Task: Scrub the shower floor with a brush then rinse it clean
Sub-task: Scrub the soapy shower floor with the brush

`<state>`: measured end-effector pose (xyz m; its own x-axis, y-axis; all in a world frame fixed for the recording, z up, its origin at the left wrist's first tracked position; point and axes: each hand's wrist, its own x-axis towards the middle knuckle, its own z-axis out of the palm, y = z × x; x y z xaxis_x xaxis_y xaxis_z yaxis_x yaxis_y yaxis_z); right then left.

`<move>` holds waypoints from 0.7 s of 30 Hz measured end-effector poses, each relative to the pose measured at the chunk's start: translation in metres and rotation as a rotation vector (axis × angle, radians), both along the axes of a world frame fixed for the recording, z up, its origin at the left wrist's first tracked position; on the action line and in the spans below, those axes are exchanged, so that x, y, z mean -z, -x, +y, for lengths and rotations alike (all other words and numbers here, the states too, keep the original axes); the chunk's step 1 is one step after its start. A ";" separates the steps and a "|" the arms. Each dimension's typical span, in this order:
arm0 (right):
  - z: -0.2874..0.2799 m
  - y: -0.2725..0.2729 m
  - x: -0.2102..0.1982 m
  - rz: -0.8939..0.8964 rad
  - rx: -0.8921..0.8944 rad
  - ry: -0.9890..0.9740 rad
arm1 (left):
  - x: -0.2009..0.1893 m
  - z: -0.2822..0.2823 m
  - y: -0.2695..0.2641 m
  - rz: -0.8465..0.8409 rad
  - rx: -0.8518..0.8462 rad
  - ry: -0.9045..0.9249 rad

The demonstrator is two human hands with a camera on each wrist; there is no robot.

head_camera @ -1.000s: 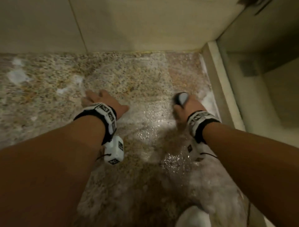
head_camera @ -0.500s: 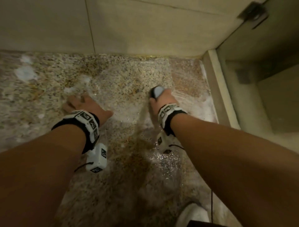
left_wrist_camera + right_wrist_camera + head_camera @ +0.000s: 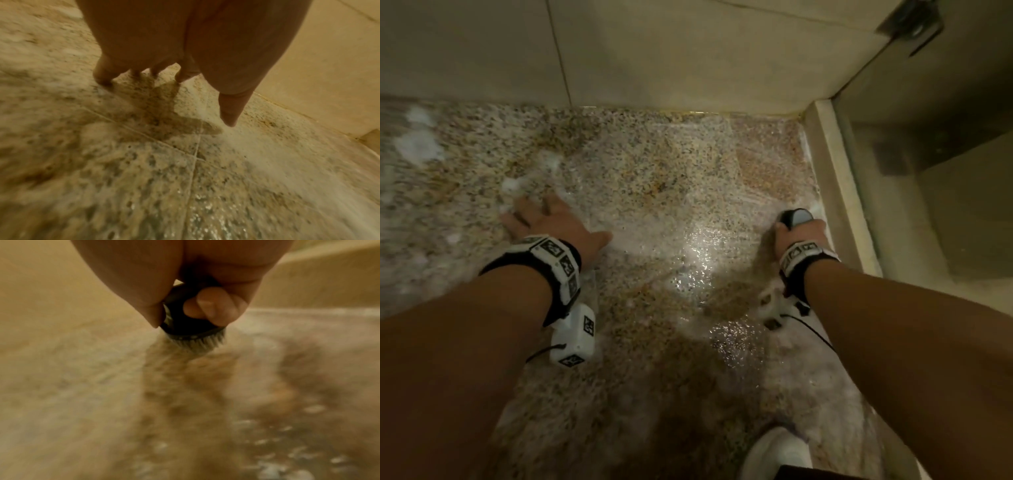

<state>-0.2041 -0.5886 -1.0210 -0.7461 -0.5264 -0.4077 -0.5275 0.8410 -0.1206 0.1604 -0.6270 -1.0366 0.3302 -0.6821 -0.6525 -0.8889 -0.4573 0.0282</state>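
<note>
Curb [image 3: 839, 192] and wall [image 3: 654, 51] hem the floor [image 3: 654, 192]; leftward lies open.

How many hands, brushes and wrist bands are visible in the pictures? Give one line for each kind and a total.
Hands: 2, left hand and right hand
Brushes: 1, brush
Wrist bands: 2, left band and right band
Total: 5

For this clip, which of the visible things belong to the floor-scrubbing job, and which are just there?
Part of the job:
- brush, gripped by the right hand, bristles on the floor
- speckled shower floor, wet and soapy
- foam patches
- left hand, spread flat on the floor as a brace

Just there:
- tiled wall
- raised curb
- white shoe
</note>
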 end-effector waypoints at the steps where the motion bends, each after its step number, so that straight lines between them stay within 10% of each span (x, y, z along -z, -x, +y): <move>1: -0.012 -0.009 0.001 -0.018 0.017 0.018 | -0.002 0.000 -0.005 0.014 0.007 0.015; 9: -0.077 -0.192 0.001 -0.289 -0.552 0.062 | -0.013 0.007 -0.076 0.028 -0.115 0.094; 16: 0.027 -0.310 -0.008 -0.366 -1.354 -0.117 | -0.009 0.021 -0.134 0.003 -0.227 0.040; 21: -0.019 -0.271 -0.011 -0.219 -1.073 -0.051 | -0.014 0.027 -0.146 0.056 -0.285 0.031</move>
<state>0.0666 -0.6077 -1.0098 0.1820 -0.8374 -0.5154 -0.9596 -0.0368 -0.2791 0.3063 -0.6002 -1.0223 0.4754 -0.5870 -0.6553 -0.7213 -0.6866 0.0918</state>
